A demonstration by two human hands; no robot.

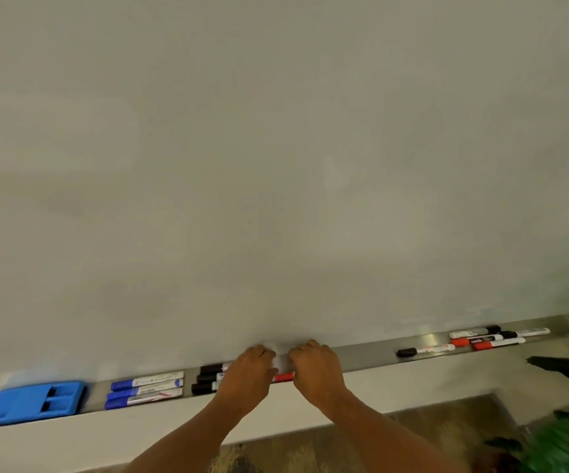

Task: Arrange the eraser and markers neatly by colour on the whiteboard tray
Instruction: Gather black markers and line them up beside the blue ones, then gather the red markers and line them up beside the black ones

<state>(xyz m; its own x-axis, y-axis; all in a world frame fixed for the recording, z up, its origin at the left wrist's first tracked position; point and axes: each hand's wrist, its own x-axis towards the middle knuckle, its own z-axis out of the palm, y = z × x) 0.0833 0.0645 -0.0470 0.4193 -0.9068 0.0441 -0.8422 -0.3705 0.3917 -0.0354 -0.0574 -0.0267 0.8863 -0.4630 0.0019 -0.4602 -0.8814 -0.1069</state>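
Red marker (283,377): light, rigid, smooth; is being pinched at its barrel by left hand (247,373) and right hand (313,368), fingers curled.

Blue eraser (35,401); blue, black, red-capped markers (146,390).

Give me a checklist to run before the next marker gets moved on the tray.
1. Blue eraser at the tray's left end: ok.
2. Blue markers grouped beside it: ok.
3. Black markers grouped next: ok.
4. Red marker between left hand and right hand, grip secure: cannot tell.
5. Mixed markers at the right end sorted: not ok.
6. Lone black-capped marker placed with its group: not ok.
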